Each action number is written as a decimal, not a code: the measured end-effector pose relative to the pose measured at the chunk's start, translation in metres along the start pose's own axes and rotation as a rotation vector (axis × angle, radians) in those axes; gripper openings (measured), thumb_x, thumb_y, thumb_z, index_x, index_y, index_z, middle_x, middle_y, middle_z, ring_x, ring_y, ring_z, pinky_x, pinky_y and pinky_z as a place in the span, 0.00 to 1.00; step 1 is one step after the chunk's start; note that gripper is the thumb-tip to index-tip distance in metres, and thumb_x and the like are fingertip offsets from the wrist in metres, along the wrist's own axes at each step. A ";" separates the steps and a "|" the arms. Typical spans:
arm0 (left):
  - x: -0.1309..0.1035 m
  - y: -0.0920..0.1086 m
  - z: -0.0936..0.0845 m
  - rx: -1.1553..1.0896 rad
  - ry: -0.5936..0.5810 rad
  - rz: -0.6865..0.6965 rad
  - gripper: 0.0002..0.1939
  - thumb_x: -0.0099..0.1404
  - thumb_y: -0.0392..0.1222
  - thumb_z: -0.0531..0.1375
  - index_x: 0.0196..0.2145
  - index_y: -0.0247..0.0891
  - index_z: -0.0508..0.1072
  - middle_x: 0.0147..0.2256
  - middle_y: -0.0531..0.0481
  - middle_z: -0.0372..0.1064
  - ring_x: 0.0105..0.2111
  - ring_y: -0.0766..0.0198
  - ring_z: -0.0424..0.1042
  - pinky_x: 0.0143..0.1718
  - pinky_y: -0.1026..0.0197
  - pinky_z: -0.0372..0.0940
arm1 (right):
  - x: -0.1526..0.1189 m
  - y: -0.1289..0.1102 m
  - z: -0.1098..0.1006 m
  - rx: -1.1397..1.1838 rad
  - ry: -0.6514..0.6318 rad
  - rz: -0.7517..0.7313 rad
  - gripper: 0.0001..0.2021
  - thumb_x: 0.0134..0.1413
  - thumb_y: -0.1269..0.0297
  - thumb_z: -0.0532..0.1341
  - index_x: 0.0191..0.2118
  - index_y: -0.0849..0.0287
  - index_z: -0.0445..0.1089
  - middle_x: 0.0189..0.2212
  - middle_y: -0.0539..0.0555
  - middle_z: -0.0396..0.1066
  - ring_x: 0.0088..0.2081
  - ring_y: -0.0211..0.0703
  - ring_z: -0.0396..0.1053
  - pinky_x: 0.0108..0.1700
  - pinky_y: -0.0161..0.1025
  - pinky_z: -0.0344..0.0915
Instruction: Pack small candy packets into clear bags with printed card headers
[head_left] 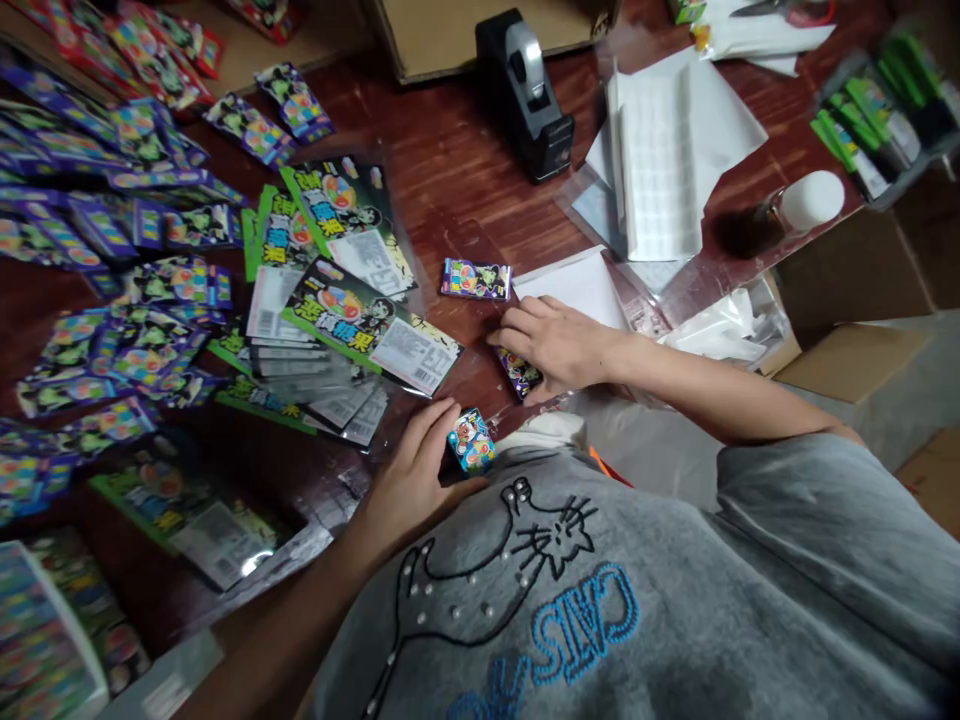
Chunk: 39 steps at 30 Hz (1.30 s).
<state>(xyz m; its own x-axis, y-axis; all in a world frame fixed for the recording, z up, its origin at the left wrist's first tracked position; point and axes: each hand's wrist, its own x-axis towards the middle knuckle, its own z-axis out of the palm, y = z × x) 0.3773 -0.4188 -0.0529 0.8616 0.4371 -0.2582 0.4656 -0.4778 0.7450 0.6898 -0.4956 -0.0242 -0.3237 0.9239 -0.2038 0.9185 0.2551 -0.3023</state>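
Observation:
My left hand (420,465) holds a small blue packet (472,442) between thumb and fingers, close to the grey shirt. My right hand (559,345) is closed over a purple packet (519,372) at the table's near edge, covering part of it. Just beyond my right hand lies another purple packet (477,279), flat on the dark red table (442,130). Left of it, printed green-and-black bags (373,325) with white labels overlap in a pile.
Many purple packets (161,340) cover the left side. A tape dispenser (525,95) stands at the back, right of it white label sheets (658,160) and a white-capped bottle (812,202). Cardboard boxes (442,40) border the far edge. A plastic tub (49,630) sits at lower left.

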 end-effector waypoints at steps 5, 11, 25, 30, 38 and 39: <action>0.005 0.002 -0.001 0.324 -0.054 0.145 0.47 0.65 0.57 0.72 0.74 0.40 0.59 0.65 0.36 0.66 0.66 0.40 0.68 0.66 0.42 0.69 | -0.002 -0.042 0.007 0.069 -0.003 0.539 0.42 0.68 0.25 0.50 0.62 0.62 0.68 0.51 0.68 0.76 0.45 0.61 0.78 0.43 0.47 0.67; 0.014 0.013 0.016 0.535 0.129 0.112 0.45 0.64 0.62 0.71 0.67 0.31 0.67 0.55 0.31 0.72 0.54 0.37 0.72 0.57 0.39 0.71 | 0.004 -0.073 0.019 0.104 -0.167 0.794 0.33 0.81 0.44 0.40 0.59 0.69 0.69 0.38 0.72 0.81 0.42 0.62 0.82 0.39 0.46 0.67; 0.051 0.010 -0.093 0.778 0.008 0.490 0.49 0.67 0.47 0.67 0.78 0.39 0.52 0.78 0.32 0.46 0.74 0.28 0.54 0.72 0.28 0.52 | -0.016 -0.010 0.019 -0.021 -0.091 -0.379 0.37 0.68 0.62 0.65 0.77 0.56 0.55 0.71 0.60 0.66 0.73 0.58 0.60 0.78 0.59 0.48; 0.117 -0.001 -0.127 0.931 -0.230 0.481 0.52 0.58 0.40 0.68 0.77 0.38 0.56 0.75 0.37 0.57 0.77 0.36 0.50 0.76 0.27 0.39 | 0.002 -0.021 0.016 -0.011 -0.009 -0.300 0.43 0.62 0.49 0.71 0.74 0.64 0.59 0.60 0.65 0.70 0.64 0.64 0.65 0.76 0.69 0.46; 0.052 0.033 -0.156 1.007 0.131 0.290 0.38 0.75 0.57 0.55 0.73 0.29 0.62 0.67 0.29 0.64 0.65 0.33 0.65 0.71 0.24 0.45 | 0.009 -0.036 0.051 0.130 0.046 -0.232 0.51 0.64 0.43 0.68 0.80 0.66 0.48 0.75 0.71 0.58 0.62 0.67 0.62 0.59 0.59 0.63; 0.033 0.028 -0.156 0.977 0.154 0.240 0.40 0.77 0.63 0.49 0.73 0.31 0.62 0.66 0.31 0.64 0.65 0.33 0.65 0.70 0.23 0.46 | 0.011 -0.038 0.055 0.143 0.057 -0.246 0.49 0.65 0.43 0.67 0.80 0.64 0.49 0.75 0.70 0.58 0.63 0.67 0.62 0.59 0.58 0.63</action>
<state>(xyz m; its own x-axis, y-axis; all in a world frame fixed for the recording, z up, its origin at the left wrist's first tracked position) 0.3872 -0.2985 0.0553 0.9507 0.3081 -0.0347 0.3047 -0.9492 -0.0791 0.6388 -0.5109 -0.0660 -0.5154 0.8551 -0.0567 0.7714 0.4341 -0.4652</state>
